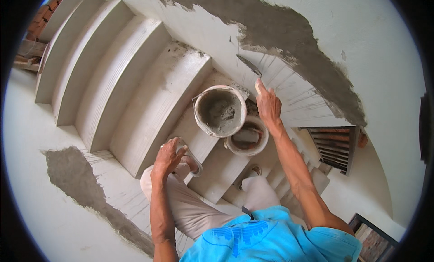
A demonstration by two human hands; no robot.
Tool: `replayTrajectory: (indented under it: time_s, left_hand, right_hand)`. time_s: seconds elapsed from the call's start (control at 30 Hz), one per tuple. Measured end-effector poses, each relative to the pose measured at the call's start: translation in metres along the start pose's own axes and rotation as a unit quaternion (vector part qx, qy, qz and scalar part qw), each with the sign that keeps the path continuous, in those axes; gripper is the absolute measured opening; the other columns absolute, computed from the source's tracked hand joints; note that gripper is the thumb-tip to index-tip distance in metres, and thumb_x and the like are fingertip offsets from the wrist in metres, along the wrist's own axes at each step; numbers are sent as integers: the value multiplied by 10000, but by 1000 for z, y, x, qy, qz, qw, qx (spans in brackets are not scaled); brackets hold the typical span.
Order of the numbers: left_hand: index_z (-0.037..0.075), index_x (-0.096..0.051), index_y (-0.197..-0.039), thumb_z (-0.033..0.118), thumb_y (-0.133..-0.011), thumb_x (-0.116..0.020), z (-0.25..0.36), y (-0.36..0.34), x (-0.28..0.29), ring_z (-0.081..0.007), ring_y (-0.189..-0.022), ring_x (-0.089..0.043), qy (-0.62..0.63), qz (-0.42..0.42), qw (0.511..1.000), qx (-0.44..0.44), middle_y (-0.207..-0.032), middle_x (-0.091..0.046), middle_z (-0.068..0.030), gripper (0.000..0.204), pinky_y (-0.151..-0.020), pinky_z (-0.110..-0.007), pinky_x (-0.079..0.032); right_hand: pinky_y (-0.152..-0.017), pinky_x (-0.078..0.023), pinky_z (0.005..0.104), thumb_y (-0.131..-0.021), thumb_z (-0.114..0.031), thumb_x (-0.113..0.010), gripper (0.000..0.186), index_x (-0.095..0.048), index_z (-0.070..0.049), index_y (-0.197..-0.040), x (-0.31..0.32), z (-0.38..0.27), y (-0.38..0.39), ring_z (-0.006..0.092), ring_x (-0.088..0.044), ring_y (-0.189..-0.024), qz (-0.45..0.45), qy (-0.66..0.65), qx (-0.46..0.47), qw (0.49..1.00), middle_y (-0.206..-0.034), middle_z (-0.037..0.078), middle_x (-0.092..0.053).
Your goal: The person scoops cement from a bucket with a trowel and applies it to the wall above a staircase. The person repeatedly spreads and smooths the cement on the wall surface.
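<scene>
My right hand (268,103) is wrapped round the handle of a trowel (249,65), whose thin grey blade is tilted close to the white wall (282,81), just below a band of wet grey mortar (289,33). Whether the blade touches the wall, I cannot tell. Over my bent left knee hangs my left hand (168,157), fingers apart and holding nothing. Between my hands, a bucket (197,115) of grey mortar (221,110) stands on a step. Partly behind it is a second bucket (264,142), with dark liquid and a reddish thing inside.
Pale concrete steps (140,94) climb to the upper left; more steps (280,180) drop away below my feet. My sandalled foot (193,165) is on a step near the buckets. Another mortar patch (72,171) covers the left wall. A dark slatted frame (333,146) stands at the right.
</scene>
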State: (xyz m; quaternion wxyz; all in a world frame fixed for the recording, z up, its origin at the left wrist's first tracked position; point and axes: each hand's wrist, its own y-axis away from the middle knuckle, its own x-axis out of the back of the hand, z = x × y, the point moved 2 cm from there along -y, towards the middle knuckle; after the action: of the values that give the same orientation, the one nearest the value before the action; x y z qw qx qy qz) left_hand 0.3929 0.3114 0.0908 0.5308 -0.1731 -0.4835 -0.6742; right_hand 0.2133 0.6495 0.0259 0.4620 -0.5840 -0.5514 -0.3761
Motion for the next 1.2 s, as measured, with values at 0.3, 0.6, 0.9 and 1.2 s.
replayTrajectory:
  time_s: [0.3,0.6,0.9,1.2]
  left_hand:
    - [-8,-585,-1316,331,-956,-628,1,8,-1,-394,-1161,-617,-6,19,999,27,-1221,-666,-228,496,-1007,-443,-475]
    - [-8,-577,-1323,335,-952,-630,0,0,-10,-403,-1136,-624,-25,30,999,-15,-1197,-667,-257,508,-994,-461,-478]
    - [-22,-592,-1276,315,-942,-635,7,-12,-10,-420,-1107,-629,40,3,999,9,-1175,-667,-267,477,-965,-469,-487]
    - [-12,-581,-1312,347,-946,-620,15,-10,-16,-411,-1148,-611,-6,-14,1000,16,-1219,-647,-274,514,-1004,-463,-470]
  right_hand:
    - [-601,-567,449,-849,-40,-634,623,-549,-237,-1433,40,-30,5,377,-676,-721,118,-54,25,991,-889,193,-597]
    - [-698,-554,473,-853,-68,-592,599,-548,-199,-1437,40,-25,14,392,-666,-783,99,-145,35,984,-870,233,-639]
    - [-755,-532,511,-847,-120,-583,525,-580,-91,-1372,21,11,39,456,-662,-842,-20,-175,-2,984,-917,271,-684]
    - [-852,-524,492,-843,-166,-637,524,-555,20,-1326,15,27,79,462,-659,-968,-7,-287,1,958,-1075,286,-681]
